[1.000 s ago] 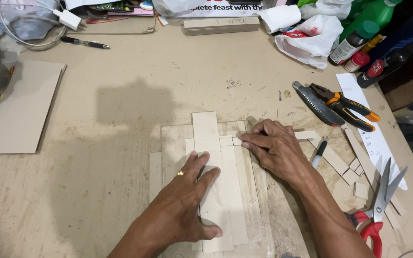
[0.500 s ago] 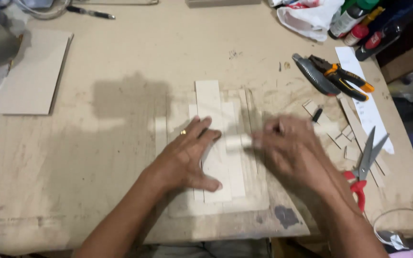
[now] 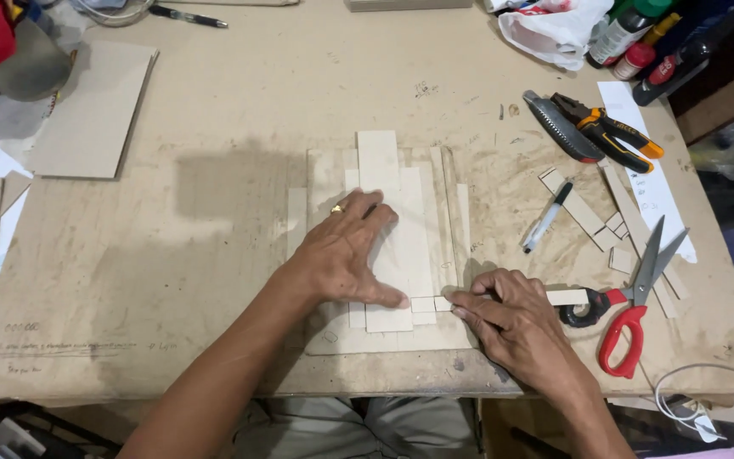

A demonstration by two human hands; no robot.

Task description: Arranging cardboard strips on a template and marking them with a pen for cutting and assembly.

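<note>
Pale card strips (image 3: 388, 229) lie stacked on a card sheet (image 3: 324, 170) near the front edge of the worn table (image 3: 214, 255), laid lengthwise away from the person, with one long strip jutting out past the far end. The left hand (image 3: 346, 255) lies flat and open on the stack, fingers spread, thumb reaching to its near right corner; a ring shows on one finger. The right hand (image 3: 511, 319) is curled, its fingertips pinching a narrow strip (image 3: 567, 297) that runs crosswise at the near end of the stack; how much of it lies under the hand cannot be seen. Just right of that hand lie red-handled scissors (image 3: 635, 297), then loose offcuts (image 3: 588, 212) and a marker (image 3: 547, 218). Farther off lie orange-handled pliers (image 3: 609, 127). At the far right a white bag (image 3: 554, 30) is cut off by the frame edge, its contents hidden. A grey board (image 3: 95, 110) lies far left.
</note>
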